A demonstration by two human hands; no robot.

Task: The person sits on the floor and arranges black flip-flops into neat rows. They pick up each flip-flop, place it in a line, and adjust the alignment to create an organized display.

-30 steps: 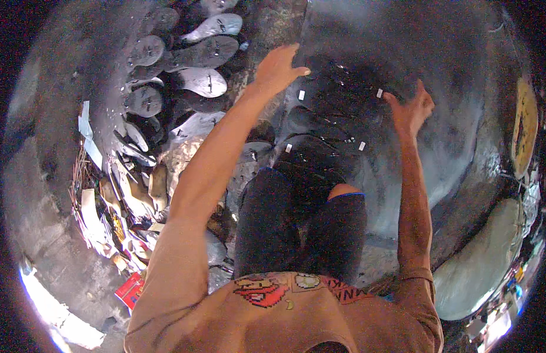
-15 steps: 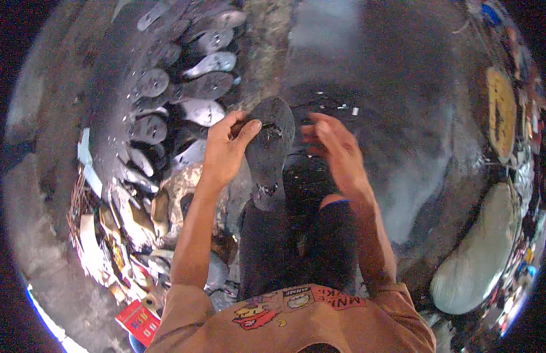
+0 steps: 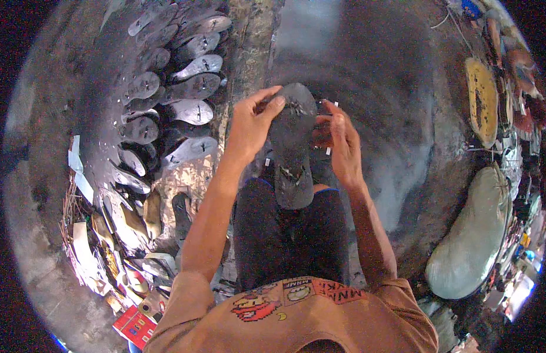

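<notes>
Head view, left hand: left hand [image 3: 249, 126] raised ahead of the knees, thumb laid over the sole's upper left edge, fingers bent behind it; gripping the sole.
Left forearm: slants up and inward from the sleeve to the wrist.
Head view, right hand: right hand [image 3: 345, 147] at the sole's other side, thumb up, fingers half-curled toward the edge; can't tell if they touch or pinch anything.
Right forearm: angles up and inward, mirroring the other.
Dark sole [image 3: 292, 144]: between the two hands' fingers, long axis running toward the body, lower end over the knees.
Sole rows [image 3: 193, 112]: left of the left fingers, mostly dark, some shiny.
Yellow piece [image 3: 482, 106]: well right of the right fingers, elongated.
Pale bulging sack [image 3: 470, 235]: right of the right fingers, nearer the body.
Red box [image 3: 132, 326]: far below-left of the left fingers.
</notes>
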